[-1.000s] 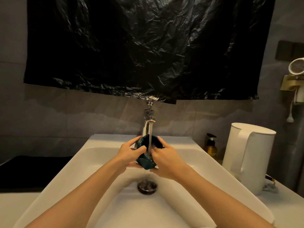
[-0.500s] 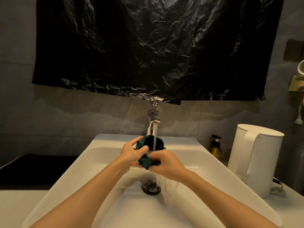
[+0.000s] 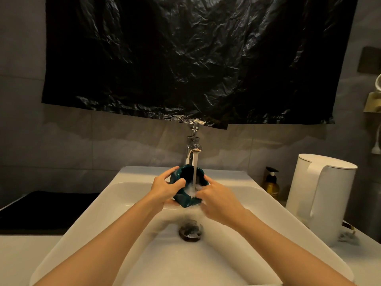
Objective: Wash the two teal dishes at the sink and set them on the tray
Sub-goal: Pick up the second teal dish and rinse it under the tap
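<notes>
White sink (image 3: 99, 205) nearest, wet round the drain. Over it, gripping a teal dish (image 3: 185, 200) with the left hand (image 3: 165, 187), fingers curled round its side, and pinching its rim with the right hand (image 3: 218, 200) under the running tap (image 3: 192, 145). Probably mid-rinse on one dish; no second dish or tray in sight, so likely nothing set down yet.

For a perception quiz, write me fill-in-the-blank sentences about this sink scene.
The left hand and right hand hold the teal dish; the number of dishes in view is ____.
The faucet is turned ____.
The white kettle stands to the ____ of the sink.
Missing words: one, on, right.
</notes>
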A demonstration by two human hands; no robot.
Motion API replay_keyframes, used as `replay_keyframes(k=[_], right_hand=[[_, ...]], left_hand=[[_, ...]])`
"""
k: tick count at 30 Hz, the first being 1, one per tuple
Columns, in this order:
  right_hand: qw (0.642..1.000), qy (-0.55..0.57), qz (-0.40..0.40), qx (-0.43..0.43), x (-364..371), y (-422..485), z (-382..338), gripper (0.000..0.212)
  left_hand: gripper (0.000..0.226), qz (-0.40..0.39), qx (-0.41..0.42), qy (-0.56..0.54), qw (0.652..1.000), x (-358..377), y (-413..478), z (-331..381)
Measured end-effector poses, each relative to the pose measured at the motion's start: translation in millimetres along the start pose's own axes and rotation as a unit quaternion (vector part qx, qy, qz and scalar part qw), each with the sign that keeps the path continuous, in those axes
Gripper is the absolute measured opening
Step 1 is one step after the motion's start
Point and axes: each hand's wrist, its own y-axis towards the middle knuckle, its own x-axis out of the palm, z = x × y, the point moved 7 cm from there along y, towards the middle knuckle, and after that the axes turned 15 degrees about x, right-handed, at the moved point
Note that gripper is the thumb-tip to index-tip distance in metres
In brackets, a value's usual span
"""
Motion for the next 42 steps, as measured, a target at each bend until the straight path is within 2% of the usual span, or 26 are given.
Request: replay_keyframes(k=[2, 4, 6, 9, 11, 13, 15, 18, 20, 22, 24, 27, 29, 31, 33, 35, 37, 39, 42], right_hand=[[0.993, 0.107, -0.036, 0.031, 0, -3, -4, 0.023], [0.981, 0.178, -0.070, 0.021, 6, -4, -8, 0.034], [0.989, 0.134, -0.066, -0.021, 14, -4, -8, 0.057], [0.998, 0.001, 0.001, -0.065, 13, 1, -8, 0.069], [0.997, -0.040, 0.026, -0.059, 7, 1, -11, 0.063], [0.998, 0.012, 0.020, -0.051, 3, -1, -14, 0.053], [0.997, 0.061, -0.004, -0.053, 4, -3, -15, 0.057], [0.999, 0.003, 0.012, -0.052, 8, 2, -9, 0.070], [0.999, -0.020, 0.011, -0.033, 8, 3, -7, 0.062], [0.999, 0.019, 0.001, -0.031, 7, 1, -11, 0.051], [0.997, 0.054, -0.013, -0.047, 7, 0, -16, 0.056], [0.999, 0.005, 0.002, -0.045, 6, 4, -12, 0.068], [0.999, -0.009, 0.009, -0.033, 4, 2, -10, 0.061], [0.999, 0.028, -0.007, -0.039, 4, -3, -14, 0.052], [0.997, 0.045, -0.022, -0.056, 6, -3, -16, 0.060], [0.999, 0.009, -0.012, -0.048, 8, 1, -11, 0.068], [0.999, -0.024, -0.007, -0.035, 8, 2, -9, 0.060], [0.999, 0.005, -0.021, -0.029, 9, 0, -11, 0.053], [0.997, 0.027, -0.020, -0.069, 9, -1, -14, 0.063]], left_hand=[[0.049, -0.014, -0.014, -0.005, 1.000, 3, -3, 0], [0.048, -0.025, -0.029, -0.010, 0.999, 5, -6, -1], [0.046, -0.038, -0.034, -0.008, 0.999, 7, -7, -2], [0.043, -0.060, -0.040, -0.016, 0.997, 13, -9, -2], [0.043, -0.052, -0.048, -0.021, 0.997, 13, -9, -3], [0.044, -0.042, -0.053, -0.025, 0.997, 10, -8, -3], [0.044, -0.046, -0.057, -0.028, 0.997, 9, -8, -4], [0.043, -0.061, -0.053, -0.024, 0.996, 14, -10, -2], [0.043, -0.054, -0.053, -0.022, 0.997, 14, -10, -2], [0.043, -0.047, -0.056, -0.017, 0.997, 11, -9, -3], [0.043, -0.052, -0.058, -0.019, 0.997, 10, -9, -3], [0.043, -0.065, -0.055, -0.010, 0.996, 13, -10, -1], [0.043, -0.058, -0.055, -0.005, 0.997, 12, -10, -1], [0.043, -0.057, -0.056, -0.003, 0.997, 11, -9, -2], [0.044, -0.063, -0.056, -0.007, 0.996, 11, -10, -3], [0.044, -0.067, -0.054, -0.008, 0.996, 13, -11, -2], [0.044, -0.061, -0.056, -0.009, 0.997, 13, -10, -2], [0.043, -0.053, -0.056, -0.008, 0.997, 10, -9, -4], [0.044, -0.063, -0.058, -0.012, 0.996, 11, -9, -6]])
